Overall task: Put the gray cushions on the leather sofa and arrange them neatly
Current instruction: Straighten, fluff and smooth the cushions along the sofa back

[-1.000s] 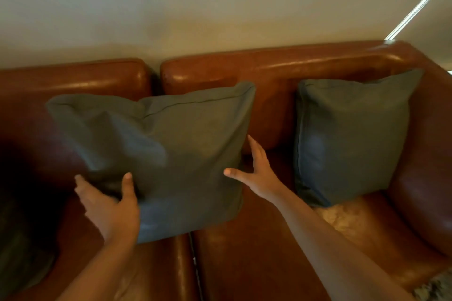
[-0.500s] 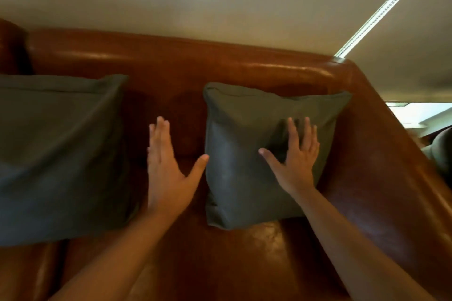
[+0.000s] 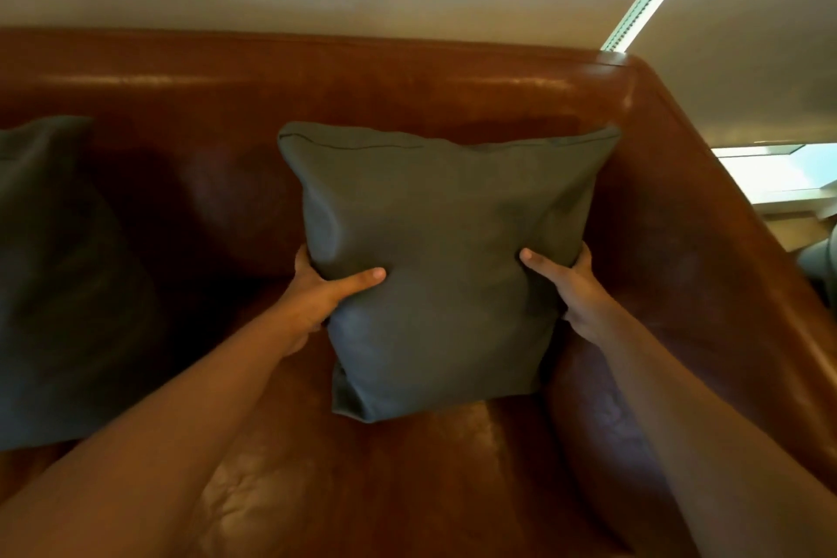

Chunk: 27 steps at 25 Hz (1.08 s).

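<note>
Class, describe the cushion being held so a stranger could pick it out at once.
Start at the brown leather sofa and go to its right end by the armrest. A gray cushion stands upright there against the backrest. Unlike the other gray cushion at the left edge, both hands grip its sides.

Both hands go from flat and open to gripping: left hand and right hand now clamp the right cushion by its side edges, thumbs on front.
</note>
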Each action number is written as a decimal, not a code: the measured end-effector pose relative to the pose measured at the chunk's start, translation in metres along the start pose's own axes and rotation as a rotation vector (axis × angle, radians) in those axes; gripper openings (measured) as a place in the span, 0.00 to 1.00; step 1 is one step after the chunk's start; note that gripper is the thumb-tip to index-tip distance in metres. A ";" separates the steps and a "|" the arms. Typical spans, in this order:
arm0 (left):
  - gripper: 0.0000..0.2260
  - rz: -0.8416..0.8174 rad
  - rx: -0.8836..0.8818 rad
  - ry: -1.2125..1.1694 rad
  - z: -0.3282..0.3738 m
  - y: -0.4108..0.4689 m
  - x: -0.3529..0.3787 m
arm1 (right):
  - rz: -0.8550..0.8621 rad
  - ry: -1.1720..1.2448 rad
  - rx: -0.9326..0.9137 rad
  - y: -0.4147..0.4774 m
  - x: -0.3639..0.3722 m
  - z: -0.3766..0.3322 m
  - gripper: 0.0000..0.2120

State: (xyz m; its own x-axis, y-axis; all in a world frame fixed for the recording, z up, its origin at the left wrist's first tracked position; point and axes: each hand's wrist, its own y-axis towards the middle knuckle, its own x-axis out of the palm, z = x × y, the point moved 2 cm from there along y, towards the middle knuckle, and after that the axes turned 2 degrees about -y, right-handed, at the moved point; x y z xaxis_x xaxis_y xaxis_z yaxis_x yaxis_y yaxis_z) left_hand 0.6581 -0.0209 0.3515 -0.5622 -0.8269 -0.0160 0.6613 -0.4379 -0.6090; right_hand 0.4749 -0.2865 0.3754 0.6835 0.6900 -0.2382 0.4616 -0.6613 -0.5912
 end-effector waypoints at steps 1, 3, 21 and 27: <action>0.62 0.006 0.008 -0.020 0.000 -0.001 0.001 | 0.007 0.010 -0.018 0.000 0.001 -0.002 0.65; 0.58 0.019 0.059 -0.033 0.001 -0.005 0.003 | -0.013 0.021 -0.064 -0.002 -0.001 -0.004 0.63; 0.53 0.033 0.344 0.092 -0.011 -0.002 -0.001 | -0.004 0.201 -0.292 -0.002 0.001 0.040 0.64; 0.58 0.130 0.548 0.350 0.002 -0.023 -0.011 | 0.306 -0.129 -0.471 -0.045 0.017 0.020 0.53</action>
State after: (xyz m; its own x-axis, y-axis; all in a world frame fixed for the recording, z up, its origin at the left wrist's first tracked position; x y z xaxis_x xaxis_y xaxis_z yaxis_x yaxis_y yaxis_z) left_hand 0.6502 -0.0025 0.3668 -0.5281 -0.7617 -0.3753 0.8394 -0.5351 -0.0951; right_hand 0.4540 -0.2393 0.3823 0.7649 0.4576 -0.4535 0.4760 -0.8757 -0.0808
